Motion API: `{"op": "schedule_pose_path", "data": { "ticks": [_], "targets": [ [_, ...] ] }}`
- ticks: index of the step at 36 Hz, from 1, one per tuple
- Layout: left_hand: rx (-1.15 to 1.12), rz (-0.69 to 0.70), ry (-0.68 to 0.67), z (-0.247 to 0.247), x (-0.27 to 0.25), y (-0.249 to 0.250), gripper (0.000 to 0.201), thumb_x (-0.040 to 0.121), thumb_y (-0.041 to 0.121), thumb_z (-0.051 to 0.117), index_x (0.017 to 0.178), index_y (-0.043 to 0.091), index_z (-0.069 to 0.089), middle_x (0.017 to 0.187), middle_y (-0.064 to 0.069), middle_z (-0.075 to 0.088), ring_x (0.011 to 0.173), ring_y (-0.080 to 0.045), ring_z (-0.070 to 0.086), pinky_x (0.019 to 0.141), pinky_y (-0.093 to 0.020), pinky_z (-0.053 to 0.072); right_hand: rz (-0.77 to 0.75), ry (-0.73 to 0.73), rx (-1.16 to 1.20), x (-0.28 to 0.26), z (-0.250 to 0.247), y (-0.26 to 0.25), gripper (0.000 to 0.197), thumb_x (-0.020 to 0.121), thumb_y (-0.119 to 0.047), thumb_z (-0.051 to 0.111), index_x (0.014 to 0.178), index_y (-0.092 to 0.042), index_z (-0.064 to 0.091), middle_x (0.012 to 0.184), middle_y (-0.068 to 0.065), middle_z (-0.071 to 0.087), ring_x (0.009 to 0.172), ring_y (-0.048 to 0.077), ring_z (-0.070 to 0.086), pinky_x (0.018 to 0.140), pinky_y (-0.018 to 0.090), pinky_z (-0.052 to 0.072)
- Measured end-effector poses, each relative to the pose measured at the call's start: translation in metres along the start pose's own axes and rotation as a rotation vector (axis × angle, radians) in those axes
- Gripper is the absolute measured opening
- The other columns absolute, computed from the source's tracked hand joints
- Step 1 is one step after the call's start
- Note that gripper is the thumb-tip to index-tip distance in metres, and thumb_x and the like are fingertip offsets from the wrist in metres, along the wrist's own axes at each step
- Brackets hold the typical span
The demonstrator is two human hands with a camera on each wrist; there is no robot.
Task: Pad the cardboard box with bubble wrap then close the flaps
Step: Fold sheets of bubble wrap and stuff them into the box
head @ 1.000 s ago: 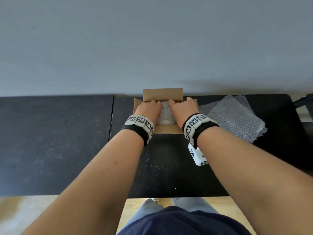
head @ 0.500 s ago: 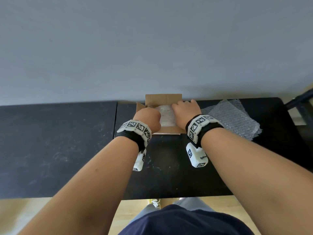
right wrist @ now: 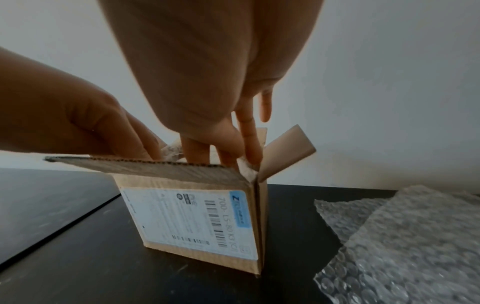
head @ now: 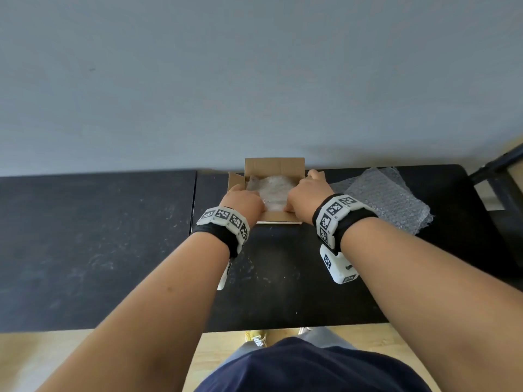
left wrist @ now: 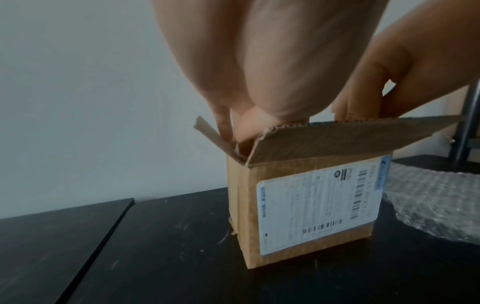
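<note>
A small cardboard box (head: pixel 278 215) with a white shipping label (left wrist: pixel 317 207) stands at the table's far edge, all flaps open. Crumpled bubble wrap (head: pixel 270 189) lies inside it. My left hand (head: pixel 244 200) reaches into the box's left side with its fingers (left wrist: pixel 224 123) pointing down by the left flap. My right hand (head: pixel 305 193) is at the right side, its straight fingers (right wrist: pixel 249 142) pressing the wrap (right wrist: pixel 245 167) down beside the raised right flap (right wrist: pixel 285 150). The fingertips are hidden inside the box.
Spare bubble wrap sheets (head: pixel 387 199) lie on the black table (head: pixel 113 236) right of the box. A seam (head: pixel 194 199) splits the tabletop left of the box. A grey wall stands just behind. A dark metal frame (head: pixel 506 176) is at the far right.
My hands have spread apart from the middle of the box to its left and right sides, so more of the wrap inside shows between them.
</note>
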State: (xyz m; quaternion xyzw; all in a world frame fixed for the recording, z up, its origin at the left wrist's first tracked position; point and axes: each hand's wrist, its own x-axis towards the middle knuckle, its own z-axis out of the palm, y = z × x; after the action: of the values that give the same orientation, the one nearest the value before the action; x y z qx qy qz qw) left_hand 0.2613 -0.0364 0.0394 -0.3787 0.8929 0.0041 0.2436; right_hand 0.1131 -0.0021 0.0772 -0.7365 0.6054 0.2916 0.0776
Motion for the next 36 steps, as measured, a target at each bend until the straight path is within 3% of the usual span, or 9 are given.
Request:
{"op": "schedule_pose_path", "data": {
  "ticks": [4,9,15,19,24,27,29,32,36],
  "targets": [
    [-0.098,-0.008,-0.054,0.011,0.002,-0.004,0.045,0.095,0.015,0.038,0.133,0.036,0.051,0.135,0.007,0.054,0.131,-0.018,0.042,0.118,-0.037,0.011,0.039,-0.069,0.002,0.011,-0.002,-0.008,0.022,0.100,-0.028,0.041,0.090,-0.026,0.060,0.112,0.003,0.066,0.114,0.023,0.051,0.102,0.040,0.023],
    [-0.152,-0.039,0.054,0.026,-0.011,0.003,0.062,0.090,0.009,0.045,0.147,0.028,0.029,0.144,0.003,0.048,0.142,-0.016,0.029,0.119,-0.044,-0.003,0.015,-0.092,-0.034,0.010,0.003,-0.013,0.029,0.096,-0.021,0.042,0.114,-0.025,0.065,0.121,0.005,0.060,0.124,0.025,0.042,0.110,0.043,0.019],
    [-0.132,-0.045,0.200,0.025,-0.015,0.009,0.039,0.091,0.019,0.045,0.129,0.025,0.051,0.122,0.001,0.059,0.119,-0.021,0.049,0.114,-0.037,0.018,0.044,-0.069,0.077,0.015,0.009,-0.014,0.039,0.092,-0.016,0.041,0.121,-0.031,0.062,0.122,0.003,0.061,0.123,0.024,0.044,0.103,0.045,0.021],
    [-0.168,-0.067,0.189,0.020,-0.015,0.015,0.033,0.087,0.018,0.046,0.115,0.025,0.061,0.112,0.001,0.061,0.107,-0.020,0.055,0.109,-0.032,0.027,0.074,0.001,0.204,0.013,0.018,-0.011,0.042,0.090,-0.015,0.044,0.120,-0.035,0.064,0.123,0.001,0.063,0.120,0.024,0.048,0.103,0.045,0.023],
    [-0.439,-0.173,0.146,0.020,-0.010,0.013,0.040,0.091,0.014,0.040,0.123,0.033,0.055,0.119,0.002,0.064,0.120,-0.024,0.046,0.110,-0.030,0.028,0.144,0.088,0.438,0.001,0.022,-0.005,0.035,0.089,-0.012,0.042,0.115,-0.027,0.060,0.102,0.003,0.067,0.111,0.029,0.052,0.103,0.039,0.026],
    [-0.496,-0.188,0.119,0.020,-0.007,0.011,0.037,0.094,0.018,0.038,0.119,0.038,0.055,0.117,0.003,0.064,0.118,-0.024,0.042,0.104,-0.029,0.029,0.133,0.058,0.439,0.000,0.018,-0.003,0.033,0.092,-0.011,0.043,0.107,-0.028,0.068,0.107,0.003,0.066,0.110,0.030,0.052,0.101,0.039,0.028],
    [-0.497,-0.196,0.065,0.017,-0.006,0.011,0.035,0.095,0.017,0.038,0.117,0.038,0.055,0.122,0.001,0.063,0.130,-0.027,0.035,0.111,-0.032,0.023,0.140,0.029,0.401,0.004,0.018,-0.004,0.032,0.092,-0.011,0.044,0.101,-0.025,0.072,0.105,0.002,0.067,0.106,0.029,0.055,0.099,0.040,0.030],
    [-0.419,-0.179,-0.041,0.012,-0.004,0.012,0.039,0.093,0.007,0.037,0.119,0.031,0.054,0.125,-0.004,0.062,0.144,-0.030,0.023,0.120,-0.037,0.006,0.157,-0.006,0.287,0.009,0.019,-0.007,0.030,0.091,-0.010,0.042,0.079,-0.020,0.067,0.079,-0.001,0.065,0.091,0.024,0.059,0.101,0.045,0.030],
    [-0.261,-0.123,-0.106,0.004,-0.006,0.012,0.036,0.091,0.006,0.037,0.117,0.023,0.055,0.110,-0.003,0.066,0.130,-0.025,0.045,0.121,-0.040,-0.002,0.172,-0.029,0.241,0.009,0.018,-0.012,0.032,0.092,-0.010,0.040,0.062,-0.019,0.048,0.064,0.000,0.049,0.085,0.023,0.053,0.109,0.047,0.022]
  ]
}}
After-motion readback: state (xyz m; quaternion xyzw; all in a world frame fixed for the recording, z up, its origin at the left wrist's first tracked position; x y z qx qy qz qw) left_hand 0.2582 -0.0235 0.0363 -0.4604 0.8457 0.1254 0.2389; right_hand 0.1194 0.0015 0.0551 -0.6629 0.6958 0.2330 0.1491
